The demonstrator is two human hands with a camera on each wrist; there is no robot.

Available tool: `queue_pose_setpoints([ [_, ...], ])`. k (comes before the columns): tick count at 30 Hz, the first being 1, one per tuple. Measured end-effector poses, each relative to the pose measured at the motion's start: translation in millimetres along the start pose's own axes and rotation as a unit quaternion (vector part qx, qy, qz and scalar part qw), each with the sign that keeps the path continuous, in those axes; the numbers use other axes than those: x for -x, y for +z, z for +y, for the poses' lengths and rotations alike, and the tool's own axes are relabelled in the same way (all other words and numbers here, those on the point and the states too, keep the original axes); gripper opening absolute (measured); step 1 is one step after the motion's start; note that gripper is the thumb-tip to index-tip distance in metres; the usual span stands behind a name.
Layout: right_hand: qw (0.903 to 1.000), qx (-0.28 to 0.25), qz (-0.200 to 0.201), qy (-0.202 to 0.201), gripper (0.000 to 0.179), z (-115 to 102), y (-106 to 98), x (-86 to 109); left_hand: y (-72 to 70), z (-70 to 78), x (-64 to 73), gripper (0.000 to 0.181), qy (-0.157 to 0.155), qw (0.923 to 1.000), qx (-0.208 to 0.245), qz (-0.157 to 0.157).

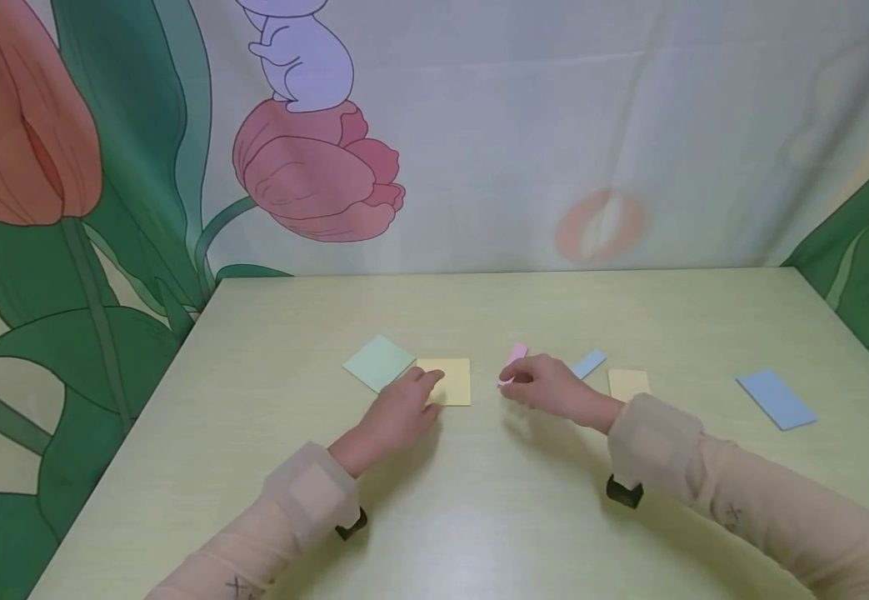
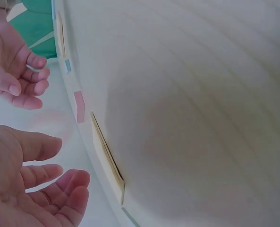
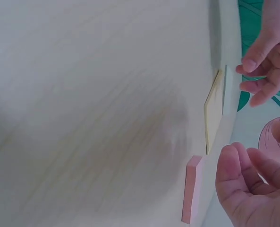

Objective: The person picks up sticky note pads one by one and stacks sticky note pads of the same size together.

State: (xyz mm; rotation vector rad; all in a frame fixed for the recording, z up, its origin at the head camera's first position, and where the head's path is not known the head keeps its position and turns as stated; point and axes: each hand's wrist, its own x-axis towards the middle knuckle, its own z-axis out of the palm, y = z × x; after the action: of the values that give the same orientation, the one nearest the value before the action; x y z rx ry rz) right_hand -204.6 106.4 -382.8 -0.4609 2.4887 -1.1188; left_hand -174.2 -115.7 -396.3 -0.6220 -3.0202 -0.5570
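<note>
My left hand (image 1: 397,411) hovers at the yellow square pad of paper (image 1: 455,383), fingers loosely bent and nothing in them. Beside that pad, turned cornerwise, lies a pale green square pad (image 1: 378,362). My right hand (image 1: 550,387) is over the near end of a narrow pink pad (image 1: 518,352), partly hiding it. In the right wrist view the pink pad (image 3: 192,189) lies on the table, apart from the right hand's bent fingers (image 3: 229,165). The left wrist view shows both hands above the table, with the yellow pad (image 2: 106,158) in front of the left hand.
A narrow blue pad (image 1: 589,363) lies just beyond the right wrist. A small cream pad (image 1: 629,382) sits partly behind the right forearm. Further right is a larger blue rectangular pad (image 1: 776,400). A printed cloth (image 1: 479,167) hangs behind the table's (image 1: 509,517) far edge.
</note>
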Motion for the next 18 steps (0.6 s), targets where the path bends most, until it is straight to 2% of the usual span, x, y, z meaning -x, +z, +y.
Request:
queue_pose_setpoints([
  [5, 0.9931, -0.106, -0.029, 0.04, 0.039, -0.1, 0.6, -2.8, 0.2, -2.8, -2.3, 0.041, -0.033, 0.9985, 0.043, -0.007],
  [10, 0.9828, -0.168, -0.049, 0.057, 0.045, 1.3, 1.3, -6.4, 0.6, -6.0, -5.6, 0.046, -0.064, 0.9947, 0.08, -0.01],
  [18, 0.9611, -0.258, -0.057, 0.079, 0.05, 0.0, 7.2, -11.7, 1.5, -8.5, -8.4, 0.061, -0.098, 0.9918, 0.081, 0.002],
])
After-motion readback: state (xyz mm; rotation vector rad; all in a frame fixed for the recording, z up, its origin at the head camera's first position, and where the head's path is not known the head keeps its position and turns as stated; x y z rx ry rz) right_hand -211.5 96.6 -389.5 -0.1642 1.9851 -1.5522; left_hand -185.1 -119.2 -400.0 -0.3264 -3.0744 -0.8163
